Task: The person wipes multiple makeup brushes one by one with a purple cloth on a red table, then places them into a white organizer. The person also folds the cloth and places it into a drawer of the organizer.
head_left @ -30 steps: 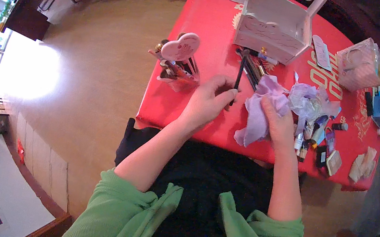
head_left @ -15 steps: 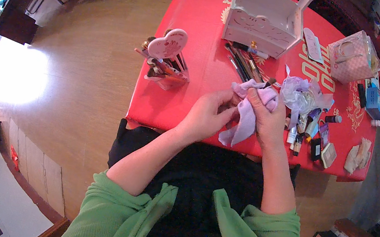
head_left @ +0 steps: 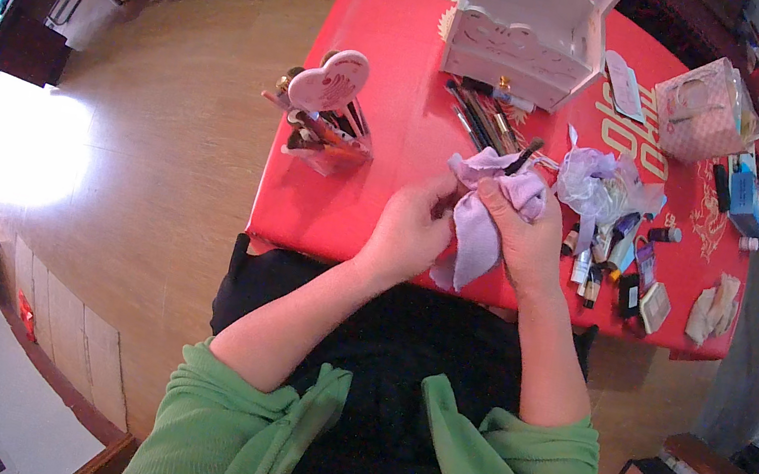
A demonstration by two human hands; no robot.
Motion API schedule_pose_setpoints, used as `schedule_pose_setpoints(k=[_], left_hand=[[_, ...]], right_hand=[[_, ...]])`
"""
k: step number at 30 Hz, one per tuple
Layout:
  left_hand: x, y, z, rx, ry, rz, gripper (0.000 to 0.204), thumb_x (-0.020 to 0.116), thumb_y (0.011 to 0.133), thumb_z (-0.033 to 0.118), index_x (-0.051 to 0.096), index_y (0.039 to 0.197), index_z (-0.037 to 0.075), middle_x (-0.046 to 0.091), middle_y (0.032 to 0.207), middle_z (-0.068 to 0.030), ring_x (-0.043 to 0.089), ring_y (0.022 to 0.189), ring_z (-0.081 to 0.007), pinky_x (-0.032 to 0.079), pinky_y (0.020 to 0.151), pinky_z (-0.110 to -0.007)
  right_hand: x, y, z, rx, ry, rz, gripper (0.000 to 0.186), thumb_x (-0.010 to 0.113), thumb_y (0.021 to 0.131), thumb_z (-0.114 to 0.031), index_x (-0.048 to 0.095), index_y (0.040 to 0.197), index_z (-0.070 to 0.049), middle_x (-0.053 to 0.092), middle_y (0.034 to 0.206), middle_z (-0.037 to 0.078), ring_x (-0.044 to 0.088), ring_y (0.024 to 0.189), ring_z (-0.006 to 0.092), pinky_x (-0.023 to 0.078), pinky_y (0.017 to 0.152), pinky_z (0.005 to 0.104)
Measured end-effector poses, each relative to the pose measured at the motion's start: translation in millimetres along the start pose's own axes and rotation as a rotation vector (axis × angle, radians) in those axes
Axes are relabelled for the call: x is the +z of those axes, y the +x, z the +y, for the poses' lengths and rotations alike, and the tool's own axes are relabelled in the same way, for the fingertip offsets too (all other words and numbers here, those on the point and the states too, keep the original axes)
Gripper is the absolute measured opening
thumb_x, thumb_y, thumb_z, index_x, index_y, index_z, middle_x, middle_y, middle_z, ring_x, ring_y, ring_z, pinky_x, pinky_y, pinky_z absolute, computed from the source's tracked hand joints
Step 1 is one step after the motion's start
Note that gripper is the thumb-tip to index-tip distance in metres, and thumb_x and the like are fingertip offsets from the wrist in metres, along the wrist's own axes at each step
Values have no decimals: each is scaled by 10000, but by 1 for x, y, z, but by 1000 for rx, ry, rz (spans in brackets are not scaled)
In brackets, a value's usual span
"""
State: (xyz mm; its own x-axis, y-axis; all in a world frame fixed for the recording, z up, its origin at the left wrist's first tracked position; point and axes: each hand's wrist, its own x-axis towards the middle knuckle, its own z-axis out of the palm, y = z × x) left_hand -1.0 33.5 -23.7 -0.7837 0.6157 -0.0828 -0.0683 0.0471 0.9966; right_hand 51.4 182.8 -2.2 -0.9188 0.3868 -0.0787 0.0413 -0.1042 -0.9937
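A makeup brush (head_left: 521, 159) is wrapped in the lilac cloth (head_left: 474, 236), which is pinched by the right hand (head_left: 525, 245); its dark end is exposed beyond that grip. Whether anything is held by the left hand (head_left: 411, 229) (curled beside the cloth) cannot be told.

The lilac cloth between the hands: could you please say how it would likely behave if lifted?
The lilac cloth likely flops, since its loose end drapes between left hand and right hand. It looks thin, so probably light. Lifting it might drag the dark brush poking from its folds.
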Motion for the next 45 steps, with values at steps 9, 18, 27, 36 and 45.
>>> schedule_pose_setpoints(k=[9,18,27,36,45], left_hand=[[-1,0,-1,-23,-168,3,272,659,878,26,647,1148,6,685,1056,-48,638,924,-121,527,812,-292],[-4,-4,7,-48,121,33,108,665,846,-3,645,951,9,657,831,-20,622,780,-97,514,704,-272],[-8,-6,11,-269,-390,-199,173,661,908,52,637,1059,-29,671,975,-51,653,897,-126,539,806,-289],[-13,2,3,-47,-183,15,224,682,866,31,641,1080,-26,680,999,-43,640,919,-121,522,839,-279],[-5,-4,10,-125,17,-47,132,663,889,28,640,1016,0,652,871,-34,633,846,-98,527,731,-264]], right_hand=[[-3,0,2,-52,-49,-66,384,818,838,-175,630,1141,-31,668,1033,43,623,919,124,513,814,291],[-4,3,-3,-37,-67,36,340,839,818,-210,661,1043,-27,680,955,31,633,861,124,513,769,282],[-11,11,-11,109,132,64,327,829,838,-244,660,1028,-39,682,888,18,628,769,101,512,686,272],[6,1,0,-70,-82,-67,410,823,832,-172,623,1165,-42,660,1065,30,614,954,109,505,843,280],[-12,10,-5,50,39,125,285,820,843,-241,678,994,-46,683,900,29,634,790,116,509,704,277]])
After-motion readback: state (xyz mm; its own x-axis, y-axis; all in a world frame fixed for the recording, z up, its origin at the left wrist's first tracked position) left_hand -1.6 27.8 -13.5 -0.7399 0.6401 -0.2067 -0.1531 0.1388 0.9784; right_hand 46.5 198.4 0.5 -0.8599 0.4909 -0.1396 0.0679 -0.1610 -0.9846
